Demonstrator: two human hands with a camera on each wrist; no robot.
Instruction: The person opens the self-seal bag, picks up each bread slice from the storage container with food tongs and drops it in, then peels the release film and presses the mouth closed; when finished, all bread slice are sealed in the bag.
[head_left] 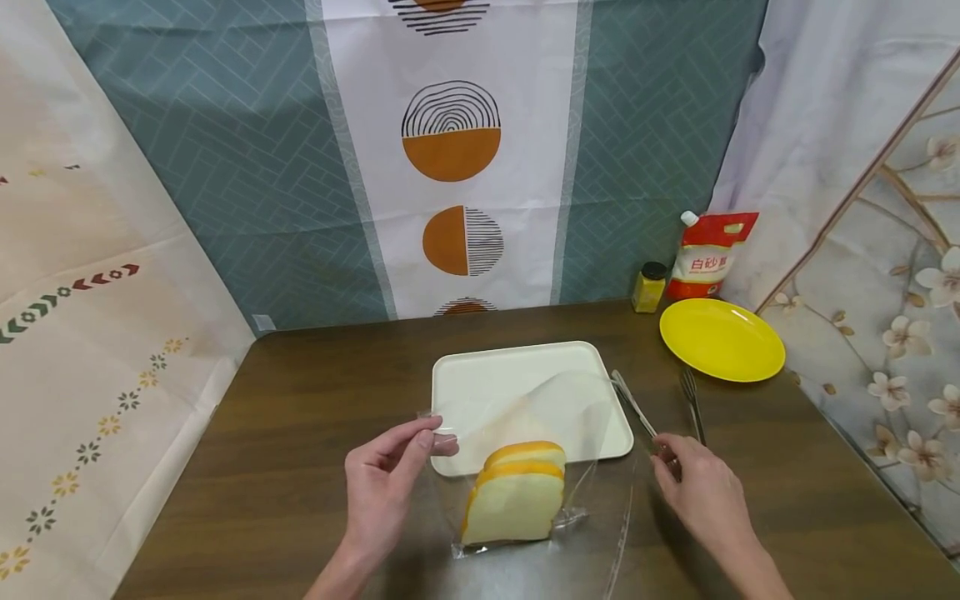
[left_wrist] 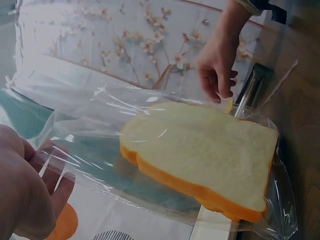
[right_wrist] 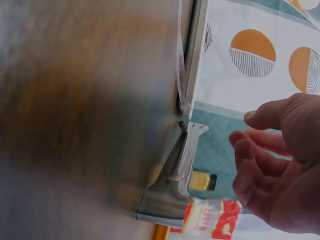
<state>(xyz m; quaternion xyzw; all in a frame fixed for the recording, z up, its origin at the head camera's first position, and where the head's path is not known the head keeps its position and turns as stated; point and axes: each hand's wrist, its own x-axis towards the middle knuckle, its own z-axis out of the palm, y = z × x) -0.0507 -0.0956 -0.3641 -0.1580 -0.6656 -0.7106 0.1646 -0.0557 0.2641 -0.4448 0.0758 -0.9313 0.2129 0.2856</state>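
My left hand (head_left: 397, 467) pinches the edge of a clear plastic bag (head_left: 573, 408) between thumb and fingers. Inside it stand slices of bread (head_left: 516, 504), pale with an orange-yellow crust. The left wrist view shows the top bread slice (left_wrist: 205, 150) large, with the plastic stretched toward my left hand (left_wrist: 37, 195). Metal tongs (head_left: 630, 398) lie right of the bag. Near their handle end is my right hand (head_left: 701, 492). From the right wrist, that hand (right_wrist: 275, 165) has loosely bent fingers, holding nothing, apart from the tongs (right_wrist: 172, 182).
Behind the bag lies a white rectangular tray (head_left: 480, 375), partly covered by the plastic. A fork (head_left: 692, 396) lies right of the tongs. Toward the back right are a yellow plate (head_left: 722, 340), a yellow jar with a black lid (head_left: 648, 288) and a red-and-white pouch (head_left: 705, 260).
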